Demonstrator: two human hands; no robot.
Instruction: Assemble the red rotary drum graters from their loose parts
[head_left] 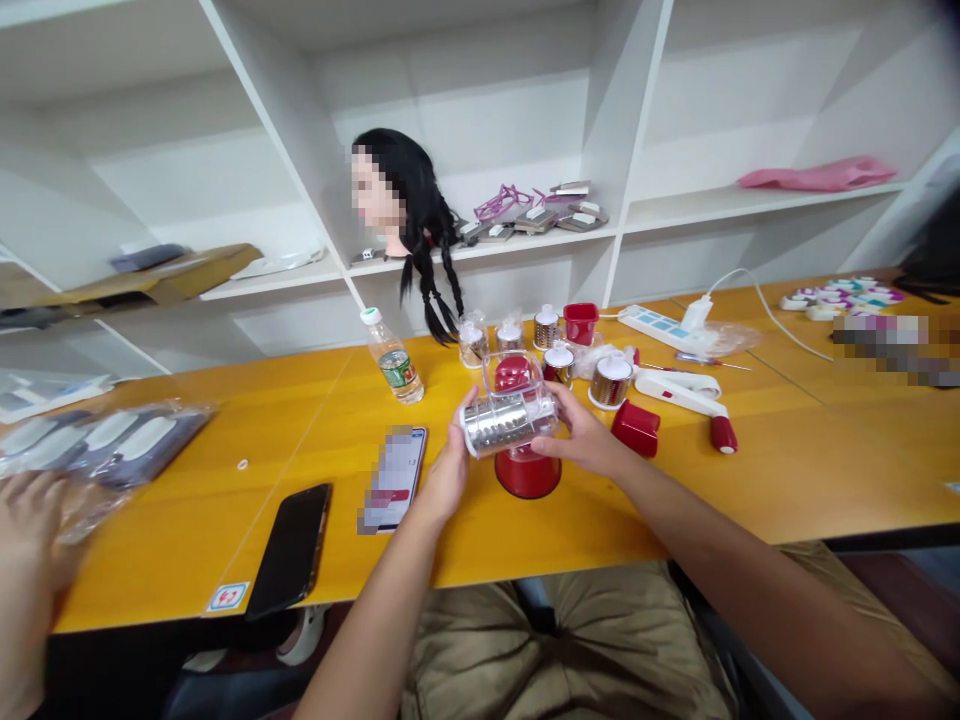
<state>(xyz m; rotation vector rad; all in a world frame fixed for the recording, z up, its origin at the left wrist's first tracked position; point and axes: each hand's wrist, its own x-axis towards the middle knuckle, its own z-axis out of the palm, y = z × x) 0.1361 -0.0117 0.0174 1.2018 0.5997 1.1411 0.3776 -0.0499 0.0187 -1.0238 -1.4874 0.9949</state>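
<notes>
My left hand and right hand hold a steel grater drum between them, gripping it closely at both ends. Its long axis lies nearly level across my view, the left end dipping slightly, just above a red plastic base. Left of that base lies a black smartphone; beyond it stand lidded jars.

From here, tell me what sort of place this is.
Probably a product workroom: a long yellow worktable, white shelving holding a mannequin head, and a metal grater drum among kitchen-gadget parts.
</notes>
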